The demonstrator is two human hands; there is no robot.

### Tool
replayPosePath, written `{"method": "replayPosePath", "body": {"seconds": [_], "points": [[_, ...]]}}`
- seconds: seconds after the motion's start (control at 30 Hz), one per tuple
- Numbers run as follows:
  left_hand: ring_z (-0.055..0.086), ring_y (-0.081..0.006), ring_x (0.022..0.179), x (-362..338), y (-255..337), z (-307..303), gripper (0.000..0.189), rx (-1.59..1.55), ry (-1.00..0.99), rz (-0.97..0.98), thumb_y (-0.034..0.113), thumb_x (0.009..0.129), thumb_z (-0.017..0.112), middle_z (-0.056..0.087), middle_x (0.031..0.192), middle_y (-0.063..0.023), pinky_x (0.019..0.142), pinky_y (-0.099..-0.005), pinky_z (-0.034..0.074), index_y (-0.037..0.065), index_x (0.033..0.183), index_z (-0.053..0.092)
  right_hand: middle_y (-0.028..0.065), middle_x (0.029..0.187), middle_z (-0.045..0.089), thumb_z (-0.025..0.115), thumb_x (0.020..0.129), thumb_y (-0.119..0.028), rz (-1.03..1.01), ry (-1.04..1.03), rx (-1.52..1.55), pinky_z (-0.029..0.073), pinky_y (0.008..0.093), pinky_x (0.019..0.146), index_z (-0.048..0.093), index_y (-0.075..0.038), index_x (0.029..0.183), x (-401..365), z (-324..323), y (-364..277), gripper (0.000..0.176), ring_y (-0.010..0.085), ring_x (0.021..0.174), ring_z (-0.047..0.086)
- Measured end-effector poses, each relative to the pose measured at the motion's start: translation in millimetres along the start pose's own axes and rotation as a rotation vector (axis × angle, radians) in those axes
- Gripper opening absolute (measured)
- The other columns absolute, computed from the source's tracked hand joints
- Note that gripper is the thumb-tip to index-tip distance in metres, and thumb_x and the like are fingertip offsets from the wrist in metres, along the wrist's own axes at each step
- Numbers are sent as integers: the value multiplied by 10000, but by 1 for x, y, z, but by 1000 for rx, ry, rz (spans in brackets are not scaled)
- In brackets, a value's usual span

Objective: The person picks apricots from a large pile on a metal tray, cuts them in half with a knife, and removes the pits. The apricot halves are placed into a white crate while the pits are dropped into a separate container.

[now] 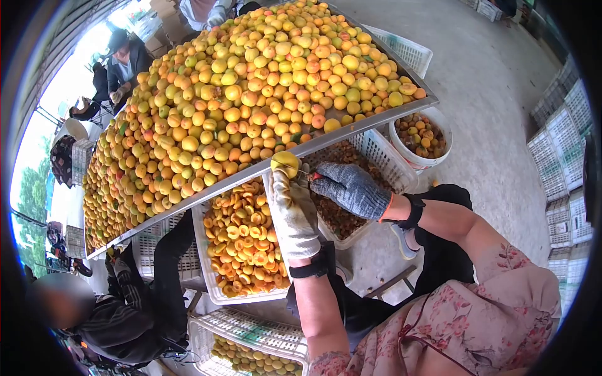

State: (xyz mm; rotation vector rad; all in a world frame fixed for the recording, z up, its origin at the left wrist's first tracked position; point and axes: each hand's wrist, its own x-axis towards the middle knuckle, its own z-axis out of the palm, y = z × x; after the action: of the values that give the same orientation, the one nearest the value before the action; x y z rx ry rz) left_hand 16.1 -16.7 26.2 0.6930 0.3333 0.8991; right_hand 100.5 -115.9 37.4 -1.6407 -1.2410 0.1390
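My left hand [291, 210], in a whitish glove, grips a yellow apricot [285, 163] at the front edge of the metal-rimmed table [251, 171]. Just right of it my right hand [352, 189], in a grey knitted glove, is closed around a small tool with a red handle [316, 176]; its thin metal part points at the fruit. Whether the metal touches the fruit is hard to make out. Below my left hand stands a white crate of halved apricots [246, 241]. Under my right hand is a crate of brownish pits and scraps [342, 207].
Whole apricots [251, 88] are heaped on the table. A white bucket of fruit [421, 139] stands at its right corner. Co-workers sit at the lower left [125, 319] and upper left [122, 62]. Another crate [251, 332] lies below; stacked crates [558, 169] stand at the right.
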Motion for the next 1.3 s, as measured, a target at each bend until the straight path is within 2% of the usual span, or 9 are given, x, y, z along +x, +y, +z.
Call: {"method": "replayPosePath", "body": {"seconds": [0.13,0.23,0.47,0.6,0.67,0.93,1.07,1.13,1.3], "points": [[571,-194,970,-3,8,0,377,114,-41,39,245,967,494,557,1098,-97,869,-327,462,29,1271,437,200,867,634,599,882,-222,-26,27,4,480,447,680,614,-20,1026,1,5,5,249,387,814,605],[516,-15,719,-1,2,-6,411,170,-24,9,316,975,486,588,1086,-45,539,-127,368,40,1279,469,202,870,636,602,879,-213,-9,15,25,481,444,681,615,-12,1014,4,3,-1,243,389,816,607],[417,-1,558,-5,11,24,328,93,78,127,291,960,519,614,952,7,479,-131,315,39,1169,546,200,877,642,608,875,-212,79,-4,124,485,432,681,618,-10,1032,6,4,2,256,385,818,611],[562,-105,932,3,6,-7,379,195,-109,-24,317,953,503,564,1091,-61,821,-223,457,35,1206,510,198,860,643,615,873,-223,24,8,73,485,429,660,623,-25,1038,2,5,-3,258,379,798,616],[554,-144,834,-2,-3,17,338,48,-43,231,315,988,406,594,973,-73,752,-243,431,21,1118,511,197,854,643,617,873,-228,17,11,38,485,429,652,623,-28,1037,1,6,-7,258,378,786,617],[575,-177,855,7,-12,0,384,-4,-117,295,399,966,450,575,985,-94,819,-319,459,37,1084,496,185,773,620,602,882,-261,-29,23,-148,464,447,598,604,-41,970,3,9,-1,237,378,713,602],[589,-199,817,7,5,-2,504,-119,87,-12,526,953,412,588,963,-95,825,-364,485,51,1109,476,183,760,615,608,877,-271,-38,-59,-120,458,445,588,593,-41,946,-5,8,4,241,379,697,595],[604,-216,873,14,13,-7,514,-119,165,106,527,960,386,600,981,-92,860,-404,494,47,1117,485,187,762,612,626,864,-279,-21,-187,-102,460,447,587,583,-40,919,-7,-5,4,249,391,703,589],[550,-171,788,10,18,4,322,374,282,183,299,995,369,587,871,-61,765,-292,441,33,950,547,28,758,616,695,843,-308,226,84,452,452,282,694,626,-31,925,5,-8,0,297,97,734,548]]}}
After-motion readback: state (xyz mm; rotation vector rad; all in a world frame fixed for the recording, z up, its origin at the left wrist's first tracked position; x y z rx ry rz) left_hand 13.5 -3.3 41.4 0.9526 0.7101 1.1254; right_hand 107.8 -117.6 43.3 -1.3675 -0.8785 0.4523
